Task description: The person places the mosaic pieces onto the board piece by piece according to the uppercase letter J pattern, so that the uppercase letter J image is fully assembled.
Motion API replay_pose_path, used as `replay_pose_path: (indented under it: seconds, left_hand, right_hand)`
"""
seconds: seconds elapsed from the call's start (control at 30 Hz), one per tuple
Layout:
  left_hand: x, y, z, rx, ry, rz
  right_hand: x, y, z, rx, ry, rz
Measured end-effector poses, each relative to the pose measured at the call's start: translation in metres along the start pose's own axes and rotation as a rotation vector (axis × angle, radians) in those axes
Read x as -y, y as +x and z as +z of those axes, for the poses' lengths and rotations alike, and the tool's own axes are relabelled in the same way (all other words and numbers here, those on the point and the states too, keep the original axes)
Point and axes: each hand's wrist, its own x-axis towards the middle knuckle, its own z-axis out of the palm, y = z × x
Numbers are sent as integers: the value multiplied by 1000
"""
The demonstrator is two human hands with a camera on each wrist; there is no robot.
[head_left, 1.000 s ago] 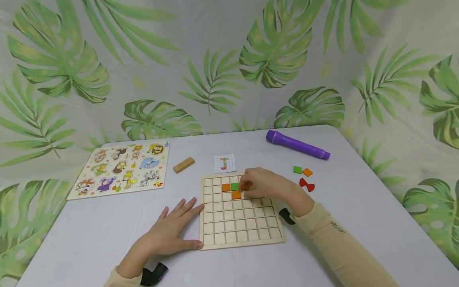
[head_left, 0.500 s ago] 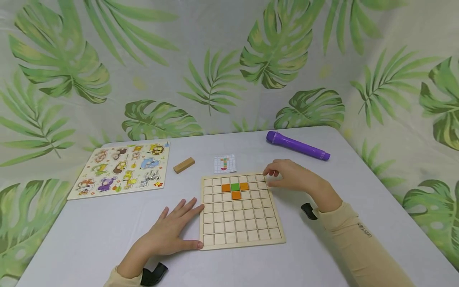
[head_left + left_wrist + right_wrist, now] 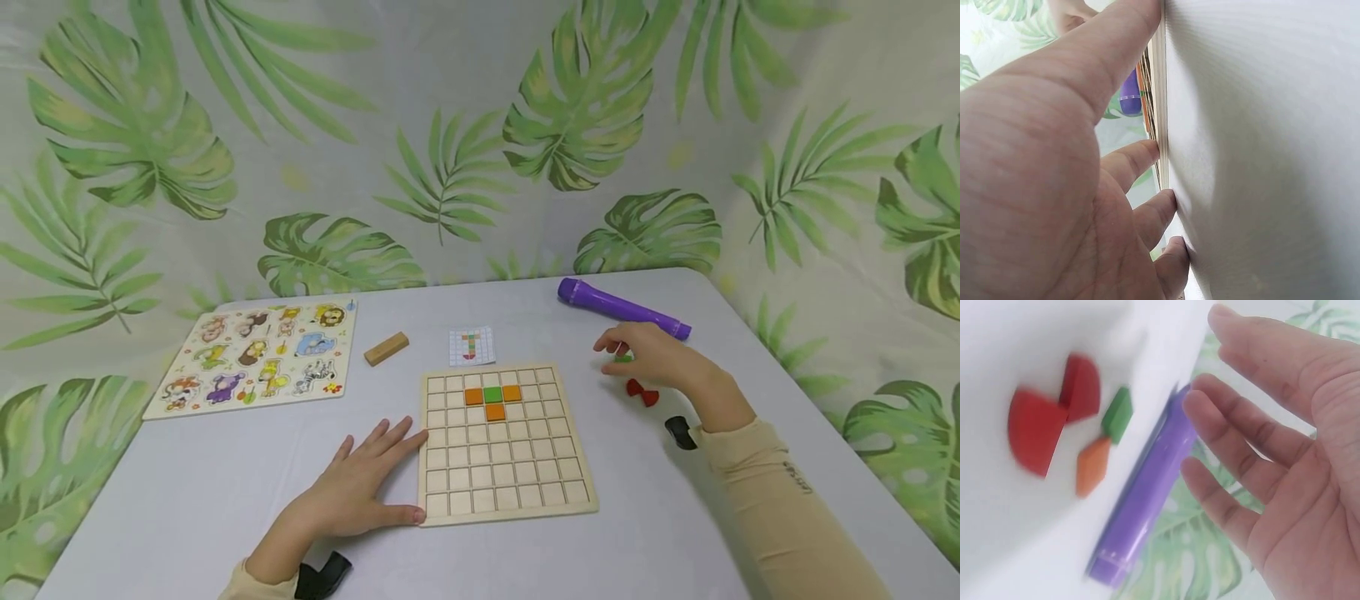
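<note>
While four flat square tiles already sit in the pale wooden grid board on the white worktop, the pattern seems roughly half laid. An orange square, a green square and a second orange square fill neighbouring cells in one row, with a third orange square directly below the green one. They appear to match the upper part of the figure on the small white gridded paper card beyond the board, though its finer cells are too small to read surely. Judging by its red foot, the lower stem and rounded base are left. Four loose pieces lie right of the board: a green tile, an orange tile and two red quarter-circle pieces. Above them hangs the right hand, its grip apart and holding nothing; the left hand has its grip spread, fingertips touching the board's left edge.
</note>
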Motion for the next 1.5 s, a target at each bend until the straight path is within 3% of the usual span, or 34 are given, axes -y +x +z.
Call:
replay_pose_path:
  seconds: [0.17,0.57,1.2,1.5]
  left_hand:
    - [0,0,1,4,2,-5]
    - [-1,-1,1,-1,5,-4]
    - [2,0,2,-16,-13,13]
    - [9,1,9,-61,-35,33]
  right_hand:
    - [-16,-1,-2,0,-8,11]
    - [-30,1,-5,47,-3,115]
    - [-42,7,6,46,5,113]
    - [-44,10,7,38,8,106]
